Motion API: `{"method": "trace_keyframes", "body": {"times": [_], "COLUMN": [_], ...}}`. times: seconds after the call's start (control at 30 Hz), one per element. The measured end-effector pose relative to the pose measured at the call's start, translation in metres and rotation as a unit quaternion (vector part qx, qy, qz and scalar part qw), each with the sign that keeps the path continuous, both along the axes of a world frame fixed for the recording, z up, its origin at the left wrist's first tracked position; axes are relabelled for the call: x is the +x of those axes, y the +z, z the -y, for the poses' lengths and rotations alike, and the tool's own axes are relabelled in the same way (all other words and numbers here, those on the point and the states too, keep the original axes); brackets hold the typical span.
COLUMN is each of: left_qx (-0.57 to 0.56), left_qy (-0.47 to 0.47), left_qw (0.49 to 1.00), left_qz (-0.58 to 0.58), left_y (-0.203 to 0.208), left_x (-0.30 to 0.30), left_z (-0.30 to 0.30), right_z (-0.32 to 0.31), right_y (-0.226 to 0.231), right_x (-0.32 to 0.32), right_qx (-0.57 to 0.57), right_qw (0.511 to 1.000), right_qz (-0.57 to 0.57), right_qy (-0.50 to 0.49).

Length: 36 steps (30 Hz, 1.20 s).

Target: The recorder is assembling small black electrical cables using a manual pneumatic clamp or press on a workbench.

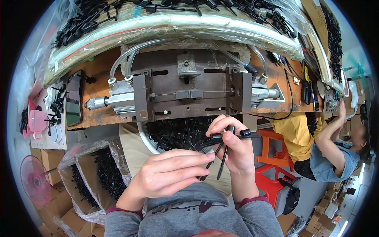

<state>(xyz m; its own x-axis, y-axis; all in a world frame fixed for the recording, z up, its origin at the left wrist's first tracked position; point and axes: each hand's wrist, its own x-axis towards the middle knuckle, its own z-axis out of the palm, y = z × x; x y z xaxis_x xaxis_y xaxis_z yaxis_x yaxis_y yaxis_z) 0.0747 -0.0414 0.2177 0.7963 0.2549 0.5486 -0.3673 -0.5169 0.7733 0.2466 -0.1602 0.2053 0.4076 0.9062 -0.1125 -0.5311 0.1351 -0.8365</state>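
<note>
Black plastic pins (221,152), thin and pointed at the lower end, sit bunched in the right hand (233,148), whose fingers are curled closed around their upper ends so the shafts hang down below the fist. The left hand (169,173) lies just left of and below that grip, its fingers stretched flat with the tips touching the hanging shafts; whether it pinches one of them cannot be told. Grey sleeves with dark red cuffs (118,211) come in directly below both hands.

Just behind the grip, a tray in the lap holds a heap of loose black parts (177,132) of the same kind, bordered by a pale curved rim. Left of the hands, well apart from them, a cardboard box lined with clear plastic (92,173) holds more black pieces. Right of the grip stands a red plastic stool (272,179), and past it another person in a yellow top (294,132) works at the bench edge.

Beyond the heap, above the grip, a metal pneumatic fixture (189,93) with clear hoses is bolted to a rusty orange bench (102,71). Farthest off, a long plastic-wrapped bundle (177,25) lies across the bench.
</note>
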Motion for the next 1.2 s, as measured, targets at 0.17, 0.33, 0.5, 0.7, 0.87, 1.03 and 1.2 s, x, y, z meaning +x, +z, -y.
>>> {"method": "trace_keyframes", "body": {"times": [0.17,0.33,0.5,0.7,0.87,1.03,1.2], "left_qx": [-0.032,-0.045,-0.041,-0.038,-0.029,-0.016,-0.004], "left_qy": [-0.025,-0.033,-0.029,-0.025,-0.016,0.002,0.015], "left_qw": [0.999,0.998,0.999,0.999,0.999,1.000,1.000], "left_qz": [0.004,0.012,0.009,0.009,-0.005,-0.015,-0.011], "left_y": [-0.001,-0.002,-0.002,-0.002,0.002,0.003,0.000], "left_x": [-0.005,-0.007,-0.009,-0.012,-0.014,-0.015,-0.017], "left_z": [-0.001,-0.002,-0.002,-0.002,-0.001,0.002,0.004], "right_z": [0.000,0.000,0.002,0.001,0.001,0.001,0.000], "right_y": [0.004,0.000,0.003,0.007,0.009,0.009,0.006], "right_x": [0.002,0.006,0.008,0.008,0.006,0.003,0.001], "right_qx": [0.032,0.063,0.058,0.035,0.030,0.021,0.016], "right_qw": [0.999,0.996,0.998,0.997,0.997,0.998,0.999], "right_qz": [-0.037,-0.060,-0.037,-0.049,-0.055,-0.045,-0.030], "right_qy": [-0.017,-0.035,0.006,0.040,0.044,0.037,0.030]}}
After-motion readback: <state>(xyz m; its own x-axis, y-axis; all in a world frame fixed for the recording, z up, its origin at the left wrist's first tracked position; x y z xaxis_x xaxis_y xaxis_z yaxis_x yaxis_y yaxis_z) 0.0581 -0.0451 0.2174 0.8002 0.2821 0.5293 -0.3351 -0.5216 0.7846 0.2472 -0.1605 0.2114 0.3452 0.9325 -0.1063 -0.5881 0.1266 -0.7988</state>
